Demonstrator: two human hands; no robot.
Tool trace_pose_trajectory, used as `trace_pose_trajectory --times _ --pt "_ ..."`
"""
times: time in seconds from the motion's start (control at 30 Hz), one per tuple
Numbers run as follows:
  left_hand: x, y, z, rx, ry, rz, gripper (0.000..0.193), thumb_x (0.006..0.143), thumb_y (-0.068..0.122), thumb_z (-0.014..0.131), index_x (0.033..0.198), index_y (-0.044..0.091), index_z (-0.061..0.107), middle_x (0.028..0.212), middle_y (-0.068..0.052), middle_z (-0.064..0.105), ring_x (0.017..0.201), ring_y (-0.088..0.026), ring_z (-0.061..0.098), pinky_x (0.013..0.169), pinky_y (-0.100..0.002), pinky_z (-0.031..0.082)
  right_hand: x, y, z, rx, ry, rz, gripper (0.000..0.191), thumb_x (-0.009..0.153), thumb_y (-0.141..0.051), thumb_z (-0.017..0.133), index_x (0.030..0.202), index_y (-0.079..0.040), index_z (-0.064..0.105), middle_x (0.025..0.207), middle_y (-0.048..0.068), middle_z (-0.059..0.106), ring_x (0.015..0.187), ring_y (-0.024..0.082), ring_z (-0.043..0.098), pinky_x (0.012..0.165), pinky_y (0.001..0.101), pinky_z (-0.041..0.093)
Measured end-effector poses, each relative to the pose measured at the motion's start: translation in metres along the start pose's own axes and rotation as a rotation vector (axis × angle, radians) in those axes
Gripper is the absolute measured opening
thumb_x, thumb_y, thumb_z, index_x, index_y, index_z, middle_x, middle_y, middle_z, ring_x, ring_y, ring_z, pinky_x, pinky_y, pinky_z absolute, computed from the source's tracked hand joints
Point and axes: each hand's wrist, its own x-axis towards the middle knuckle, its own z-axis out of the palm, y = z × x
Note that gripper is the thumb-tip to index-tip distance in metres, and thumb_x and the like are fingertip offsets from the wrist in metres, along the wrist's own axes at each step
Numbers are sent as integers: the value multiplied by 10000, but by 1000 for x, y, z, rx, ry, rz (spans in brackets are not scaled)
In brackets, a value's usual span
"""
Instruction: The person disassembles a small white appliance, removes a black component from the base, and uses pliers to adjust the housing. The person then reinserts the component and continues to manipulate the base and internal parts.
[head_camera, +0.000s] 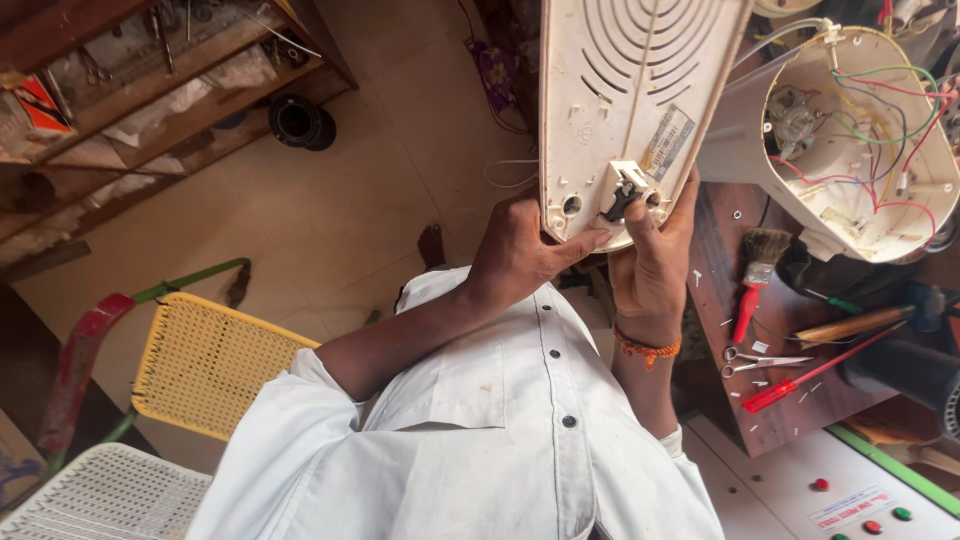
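I hold a cream plastic cover panel (630, 90) with curved vent slots upright in front of my chest. My left hand (520, 252) grips its lower left corner, fingers wrapped behind and thumb across the bottom edge. My right hand (652, 262), with an orange thread band on the wrist, grips the lower right edge. Its thumb reaches up to a small black part (622, 197) set in a white square socket at the panel's bottom. Two round holes flank that socket.
An open cream housing (860, 215) with coloured wires lies at the right on a wooden bench (720, 250), with a red-handled brush (755, 275), scissors (765, 362) and a red screwdriver (800, 380). A yellow mesh chair (205, 365) stands lower left, wooden shelves (150, 90) upper left.
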Motion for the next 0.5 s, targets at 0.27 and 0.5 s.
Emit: trace_pose_trajectory --times 0.27,0.5 --pt "1 -5 -8 -7 -38 17 444 887 312 825 1166 -8 697 1026 -141 779 906 -218 784 811 -339 617 -2 -5 5 -49 -29 52 1034 857 -62 891 1631 -98 206 1481 135 523 1369 255 568 1171 409 519" --pt "7 -3 -14 155 96 393 540 903 256 828 1323 8 595 1257 -197 698 1185 -371 682 1009 -425 556 -7 8 9 -17 13 -67 1001 879 -114 896 1635 -53 243 1498 123 531 1399 253 555 1221 419 481"
